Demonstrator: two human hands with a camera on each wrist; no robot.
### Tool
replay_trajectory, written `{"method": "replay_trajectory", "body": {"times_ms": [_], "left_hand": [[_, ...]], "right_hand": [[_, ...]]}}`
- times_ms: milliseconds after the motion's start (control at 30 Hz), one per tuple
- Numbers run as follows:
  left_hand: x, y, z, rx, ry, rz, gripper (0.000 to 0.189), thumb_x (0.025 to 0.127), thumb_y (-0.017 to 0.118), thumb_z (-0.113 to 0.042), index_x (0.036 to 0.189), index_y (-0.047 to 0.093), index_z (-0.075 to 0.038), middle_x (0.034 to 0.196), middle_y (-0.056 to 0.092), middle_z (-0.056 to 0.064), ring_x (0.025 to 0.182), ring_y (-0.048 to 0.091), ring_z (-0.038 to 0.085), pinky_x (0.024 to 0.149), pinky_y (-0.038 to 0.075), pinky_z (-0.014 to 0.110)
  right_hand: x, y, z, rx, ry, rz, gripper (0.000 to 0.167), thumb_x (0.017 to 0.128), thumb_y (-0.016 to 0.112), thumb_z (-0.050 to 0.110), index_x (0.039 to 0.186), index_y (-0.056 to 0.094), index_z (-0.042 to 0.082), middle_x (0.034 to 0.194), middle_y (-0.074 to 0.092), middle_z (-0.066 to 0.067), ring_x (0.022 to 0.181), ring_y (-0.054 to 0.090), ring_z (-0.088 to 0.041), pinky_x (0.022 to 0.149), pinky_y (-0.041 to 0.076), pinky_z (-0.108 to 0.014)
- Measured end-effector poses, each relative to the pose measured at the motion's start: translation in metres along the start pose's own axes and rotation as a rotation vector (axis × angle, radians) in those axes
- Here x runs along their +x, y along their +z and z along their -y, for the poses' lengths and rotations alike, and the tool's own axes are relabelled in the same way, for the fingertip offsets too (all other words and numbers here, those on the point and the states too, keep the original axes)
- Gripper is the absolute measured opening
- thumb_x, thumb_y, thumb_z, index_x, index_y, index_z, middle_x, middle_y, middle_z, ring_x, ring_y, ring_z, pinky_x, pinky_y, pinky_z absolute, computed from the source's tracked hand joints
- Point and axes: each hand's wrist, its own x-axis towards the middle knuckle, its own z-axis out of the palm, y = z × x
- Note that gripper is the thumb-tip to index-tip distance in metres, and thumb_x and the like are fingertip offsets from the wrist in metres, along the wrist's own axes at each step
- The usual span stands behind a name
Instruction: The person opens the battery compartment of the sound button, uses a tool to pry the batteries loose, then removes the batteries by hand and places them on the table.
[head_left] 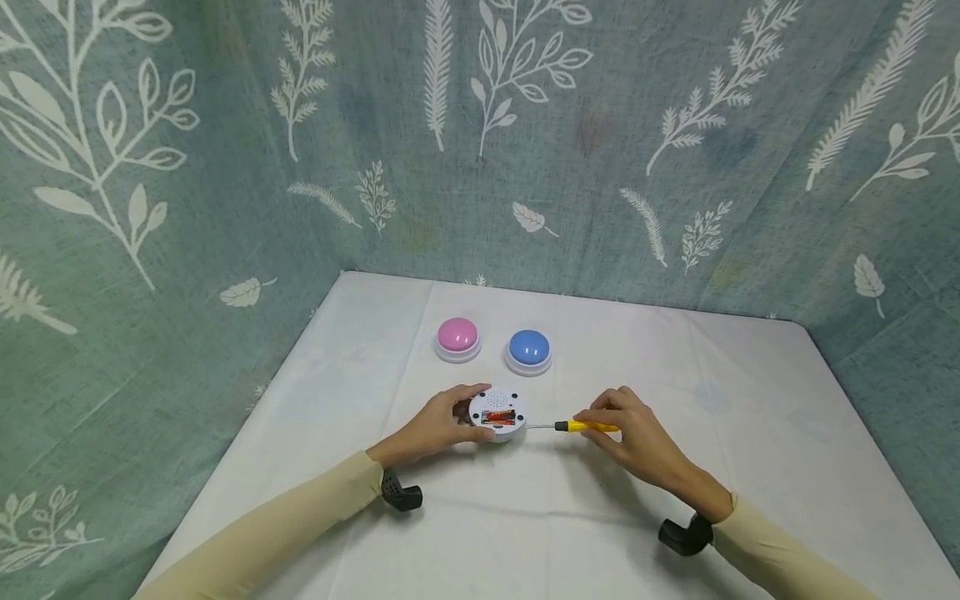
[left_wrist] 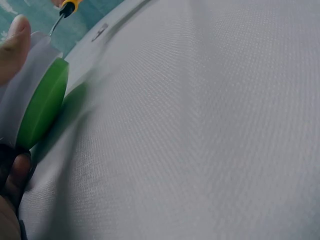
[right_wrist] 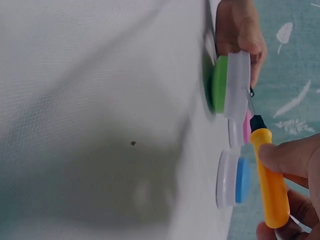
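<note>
My left hand (head_left: 438, 425) grips a round white push-button device (head_left: 507, 432) by its rim, thumb in front. It is turned over, so its green button (left_wrist: 47, 102) faces down toward the cloth. On its upturned underside, a battery compartment stands uncovered, with red and black batteries (head_left: 498, 417) inside. Small dark feet and a patch of speaker holes surround the compartment. My right hand (head_left: 637, 437) pinches the yellow handle of a screwdriver (right_wrist: 271, 182). The screwdriver's thin metal shaft points left, its tip at the device's near-right edge; whether it touches cannot be told.
Behind the held device, a pink button (head_left: 457, 335) and a blue button (head_left: 528, 347) sit upright in white bases. A tiny dark speck (right_wrist: 133, 143) lies on the white cloth (head_left: 510, 533). Leaf-patterned green fabric (head_left: 480, 225) hangs around the table's back and sides.
</note>
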Motion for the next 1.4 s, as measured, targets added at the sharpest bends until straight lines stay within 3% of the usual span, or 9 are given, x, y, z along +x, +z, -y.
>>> {"method": "replay_trajectory", "body": {"times_ms": [433,633,1000,1400], "left_hand": [[0.001,-0.001,-0.005,0.035,-0.019,0.042,0.091,0.086,0.085,-0.041,0.16,0.038,-0.013,0.132,0.055,0.004,0.107,0.055,0.018,0.092,0.047,0.03],[0.001,-0.001,-0.004,0.028,0.006,0.046,0.086,0.091,0.081,-0.038,0.159,0.038,-0.009,0.129,0.054,0.006,0.103,0.053,0.02,0.087,0.046,0.029],[0.002,0.001,-0.008,0.027,-0.016,0.03,0.087,0.089,0.082,-0.036,0.16,0.038,-0.012,0.137,0.052,0.006,0.107,0.05,0.018,0.091,0.044,0.033],[0.001,0.0,-0.01,0.037,-0.024,0.02,0.073,0.096,0.075,-0.032,0.158,0.042,-0.01,0.139,0.052,0.007,0.109,0.047,0.021,0.088,0.042,0.034]], "right_hand": [[0.002,0.002,0.002,-0.002,-0.011,-0.006,0.026,0.083,0.087,0.008,0.107,0.082,0.016,0.098,0.062,0.009,0.09,0.045,-0.009,0.07,0.045,-0.028],[0.003,-0.002,0.001,0.003,-0.028,-0.008,0.026,0.084,0.087,0.008,0.109,0.082,0.014,0.099,0.062,0.008,0.089,0.046,-0.009,0.07,0.045,-0.028],[0.014,-0.005,0.008,-0.001,-0.086,0.004,0.026,0.083,0.087,0.007,0.108,0.082,0.015,0.098,0.061,0.008,0.088,0.043,-0.009,0.067,0.043,-0.026],[0.026,-0.007,0.015,-0.032,-0.153,0.09,0.024,0.082,0.086,0.003,0.104,0.082,0.012,0.095,0.059,0.005,0.087,0.042,-0.011,0.071,0.043,-0.027]]}}
